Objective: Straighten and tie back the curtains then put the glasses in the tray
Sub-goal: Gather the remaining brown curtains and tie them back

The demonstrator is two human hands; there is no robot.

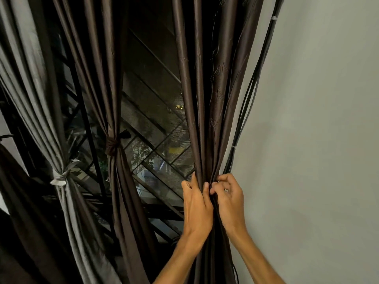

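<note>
Gathering the right curtain (207,119) into a bundle, head view. The dark brown fabric hangs in long vertical folds just beside the wall (317,140), narrowing to where both hands meet. The left hand (196,203) wraps the bundle from the window side, fingers curled round the folds and thumb lying along them. The right hand (229,199) closes on the wall side, its curled fingertips pinching the outermost folds. Whether either hand also holds a tie band cannot be told.

Black cables (246,119) run down the wall and touch the curtain's edge near the right hand. To the left, the middle curtain (111,99) is already cinched by a knot (111,146), and the grey curtain (41,99) by a pale tie (59,178). A window grille (155,119) shows between them. Neither glasses nor tray is in view.

Handling, as judged: the fabric looks soft, limp and smooth, so folds may slip from a loose grip. It is best held round the whole bundle at the level of the neighbouring ties, with the cables left outside it.
</note>
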